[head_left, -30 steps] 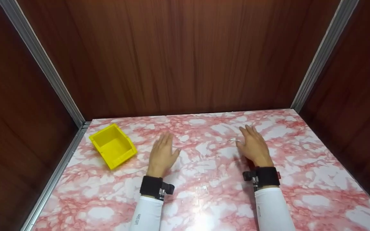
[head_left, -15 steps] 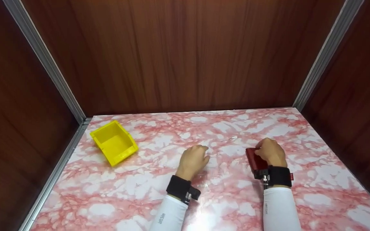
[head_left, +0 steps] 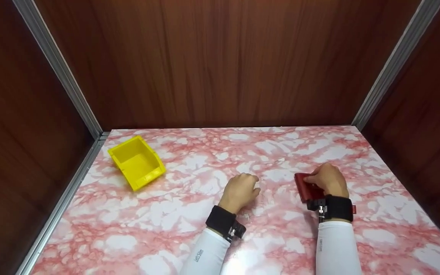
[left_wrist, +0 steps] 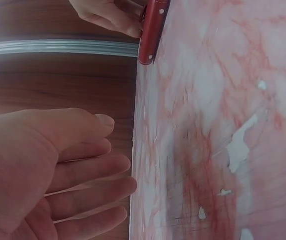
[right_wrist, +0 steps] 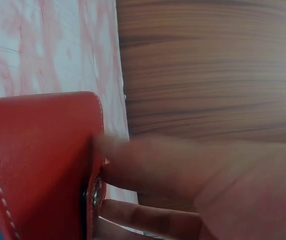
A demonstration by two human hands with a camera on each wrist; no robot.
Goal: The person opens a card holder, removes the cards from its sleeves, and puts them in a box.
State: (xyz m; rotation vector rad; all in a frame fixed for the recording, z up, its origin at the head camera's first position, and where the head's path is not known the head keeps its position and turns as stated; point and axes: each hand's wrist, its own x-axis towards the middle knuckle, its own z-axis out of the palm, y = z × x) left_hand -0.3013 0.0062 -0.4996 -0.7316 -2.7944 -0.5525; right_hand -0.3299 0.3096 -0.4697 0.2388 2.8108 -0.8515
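Note:
A red leather wallet (head_left: 304, 188) with pale stitching is at the right of the table. My right hand (head_left: 330, 180) holds it, thumb and fingers at its edge. Close up in the right wrist view, the thumb and fingers pinch a strap with a metal snap on the wallet (right_wrist: 38, 155); part of the strap is hidden by the fingers. My left hand (head_left: 240, 191) is held left of the wallet, near the middle of the table, holding nothing. In the left wrist view its fingers (left_wrist: 90, 170) are loosely bent and apart from one another.
A yellow plastic bin (head_left: 138, 164) stands at the back left of the table (head_left: 189, 214), which has a red and white marbled top. Brown wood-grain panels (head_left: 220, 65) with metal corner posts enclose the back and both sides.
My left hand has moved right, toward the middle, and its fingers have bent. My right hand has drawn back toward me and to the right, and has taken hold of the wallet.

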